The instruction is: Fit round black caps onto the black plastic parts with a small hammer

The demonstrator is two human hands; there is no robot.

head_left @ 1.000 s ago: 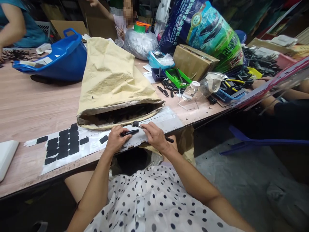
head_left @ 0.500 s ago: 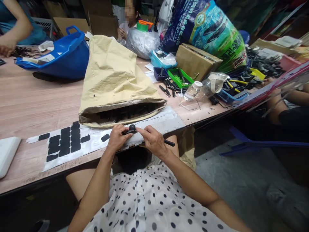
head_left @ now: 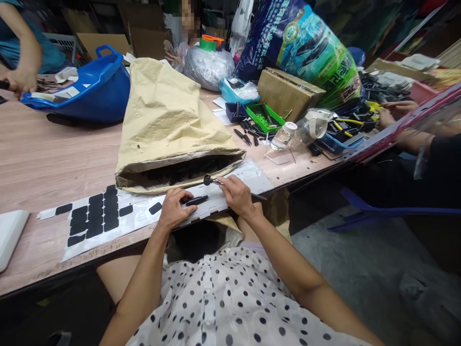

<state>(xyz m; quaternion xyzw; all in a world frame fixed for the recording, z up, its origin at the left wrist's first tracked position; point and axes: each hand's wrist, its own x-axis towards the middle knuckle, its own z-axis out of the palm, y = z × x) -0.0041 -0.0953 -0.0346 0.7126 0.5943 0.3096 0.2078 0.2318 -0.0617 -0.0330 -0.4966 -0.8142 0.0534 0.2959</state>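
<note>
My left hand (head_left: 175, 208) rests on a white backing sheet (head_left: 140, 211) at the table's near edge, fingers closed on a slim black plastic part (head_left: 196, 199). My right hand (head_left: 237, 195) pinches a thin metal rod with a round black knob (head_left: 207, 180) at its tip, held just above and right of the black part. Black adhesive pads (head_left: 95, 216) cover the left portion of the sheet. Just behind both hands lies a tan paper sack (head_left: 165, 115), its open mouth showing dark parts inside.
A blue plastic tub (head_left: 90, 84) sits far left, a cardboard box (head_left: 288, 91) and green tray (head_left: 266, 117) far right, with a clear jar (head_left: 284, 135) and scattered black parts. Other people's hands work at the far left (head_left: 19, 79) and right (head_left: 391, 110). A white object (head_left: 9, 235) lies at the left edge.
My right hand has lifted the knobbed rod away from the black part and shifted right. My left hand stays on the sheet with the black part.
</note>
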